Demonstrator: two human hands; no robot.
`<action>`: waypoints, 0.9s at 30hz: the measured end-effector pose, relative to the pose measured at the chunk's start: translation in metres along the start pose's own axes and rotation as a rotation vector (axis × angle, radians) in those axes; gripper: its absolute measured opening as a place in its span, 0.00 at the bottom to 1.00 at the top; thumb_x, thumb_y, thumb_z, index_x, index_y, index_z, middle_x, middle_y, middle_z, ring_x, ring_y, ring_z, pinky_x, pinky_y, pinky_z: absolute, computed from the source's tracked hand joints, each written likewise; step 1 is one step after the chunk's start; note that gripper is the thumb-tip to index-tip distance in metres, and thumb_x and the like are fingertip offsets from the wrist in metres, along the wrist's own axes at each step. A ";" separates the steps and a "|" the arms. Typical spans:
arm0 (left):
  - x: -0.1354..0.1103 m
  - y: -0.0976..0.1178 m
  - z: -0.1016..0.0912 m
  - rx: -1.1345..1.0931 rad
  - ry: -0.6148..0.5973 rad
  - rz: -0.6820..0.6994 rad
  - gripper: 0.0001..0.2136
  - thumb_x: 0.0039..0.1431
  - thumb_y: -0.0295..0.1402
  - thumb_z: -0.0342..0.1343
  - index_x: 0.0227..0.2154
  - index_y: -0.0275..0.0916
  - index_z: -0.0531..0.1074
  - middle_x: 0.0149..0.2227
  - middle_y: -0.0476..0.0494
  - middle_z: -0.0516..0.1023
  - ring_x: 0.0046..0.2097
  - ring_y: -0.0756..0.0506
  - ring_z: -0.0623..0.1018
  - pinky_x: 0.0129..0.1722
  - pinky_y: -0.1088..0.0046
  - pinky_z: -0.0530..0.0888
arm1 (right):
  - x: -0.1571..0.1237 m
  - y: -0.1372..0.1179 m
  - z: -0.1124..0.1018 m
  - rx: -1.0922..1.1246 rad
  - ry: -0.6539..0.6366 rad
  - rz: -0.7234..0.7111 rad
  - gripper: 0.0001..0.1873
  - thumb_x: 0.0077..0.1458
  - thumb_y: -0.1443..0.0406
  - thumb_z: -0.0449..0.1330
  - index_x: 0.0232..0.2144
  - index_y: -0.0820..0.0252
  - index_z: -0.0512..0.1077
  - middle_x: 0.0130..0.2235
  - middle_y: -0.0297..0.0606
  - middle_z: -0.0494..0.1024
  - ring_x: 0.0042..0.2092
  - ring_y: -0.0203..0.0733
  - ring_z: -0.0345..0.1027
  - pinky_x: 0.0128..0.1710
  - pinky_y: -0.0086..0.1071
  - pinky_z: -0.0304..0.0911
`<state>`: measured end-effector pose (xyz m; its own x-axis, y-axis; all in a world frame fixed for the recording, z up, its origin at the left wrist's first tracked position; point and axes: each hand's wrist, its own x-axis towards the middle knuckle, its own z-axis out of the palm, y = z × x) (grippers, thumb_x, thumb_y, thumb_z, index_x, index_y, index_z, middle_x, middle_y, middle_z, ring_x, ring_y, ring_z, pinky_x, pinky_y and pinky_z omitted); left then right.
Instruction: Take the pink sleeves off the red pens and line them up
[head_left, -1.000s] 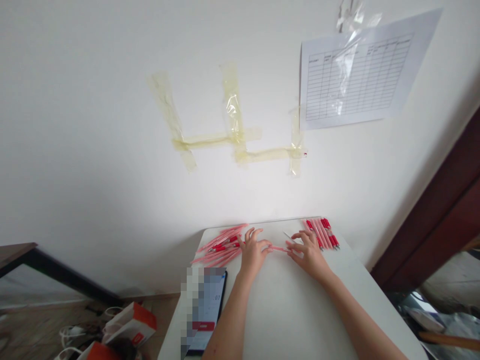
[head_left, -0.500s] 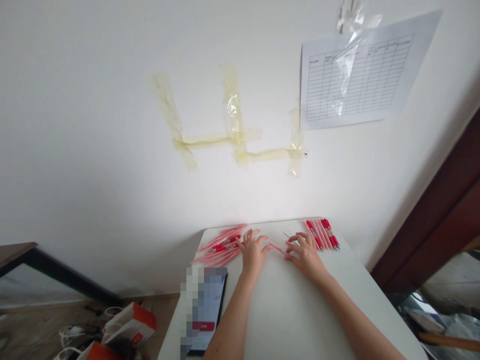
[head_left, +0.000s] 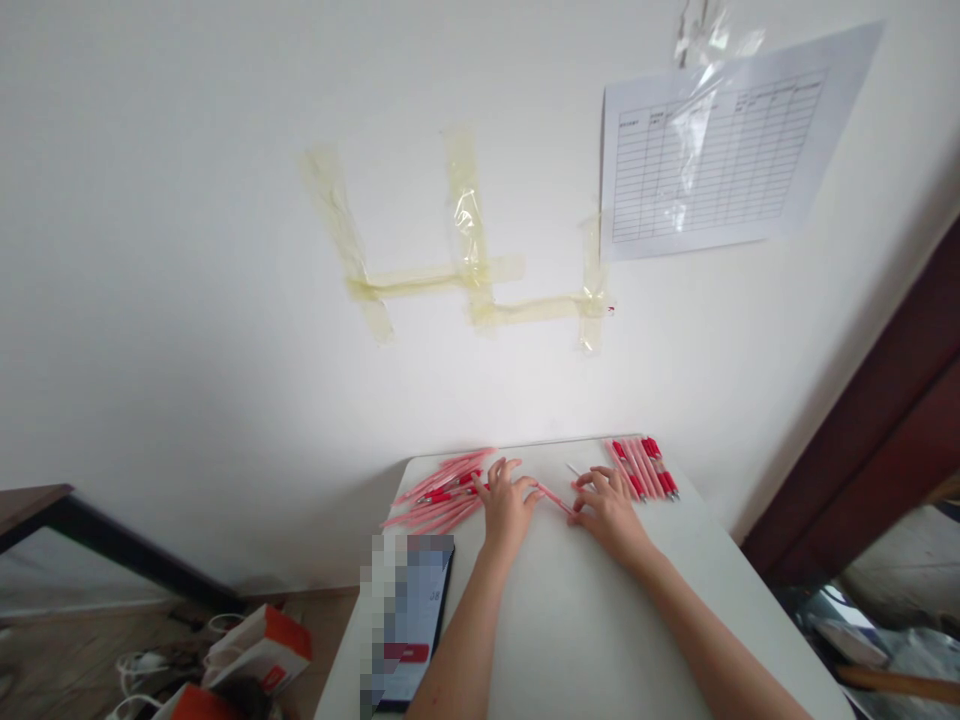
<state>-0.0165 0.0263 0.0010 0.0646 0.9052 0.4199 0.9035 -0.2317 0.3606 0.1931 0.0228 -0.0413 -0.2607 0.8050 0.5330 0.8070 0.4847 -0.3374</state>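
Observation:
A slim pink pen (head_left: pixel 553 497) slants between my two hands, above or on the white table; I cannot tell which. At its upper left end, the thumb side of my left hand (head_left: pixel 508 508) pinches it, the other fingers spread. The thumb and fingertips of my right hand (head_left: pixel 609 508) close on its lower right end. Partly hidden behind my right fingers lies a thin white stick (head_left: pixel 573 468). Beside my left hand is a loose pile of pink pens (head_left: pixel 442 510), with a few red pens (head_left: pixel 450 488) among them. Right of my right hand, pink and red pens (head_left: pixel 643 468) lie side by side.
A phone (head_left: pixel 416 620) with a lit screen rests at the left edge of the white table (head_left: pixel 570 640). The wall (head_left: pixel 525 390) borders the far edge. Orange-and-white boxes (head_left: pixel 262 640) and cables stand on the floor at left; dark red furniture (head_left: pixel 847 470) is at right.
Both hands stay nearly in place. My right hand and the pink pen have shifted very slightly left. The pen piles look the same.

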 end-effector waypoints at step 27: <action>0.005 -0.008 -0.004 -0.089 0.070 -0.086 0.04 0.60 0.36 0.60 0.32 0.44 0.78 0.59 0.43 0.73 0.67 0.33 0.63 0.64 0.28 0.49 | 0.000 -0.001 -0.003 -0.052 0.050 -0.021 0.06 0.59 0.62 0.61 0.30 0.51 0.77 0.48 0.40 0.76 0.58 0.54 0.59 0.61 0.58 0.55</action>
<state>-0.0248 0.0308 0.0036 -0.0437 0.8967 0.4404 0.8630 -0.1882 0.4688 0.1938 0.0210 -0.0392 -0.2522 0.7763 0.5778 0.8286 0.4817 -0.2854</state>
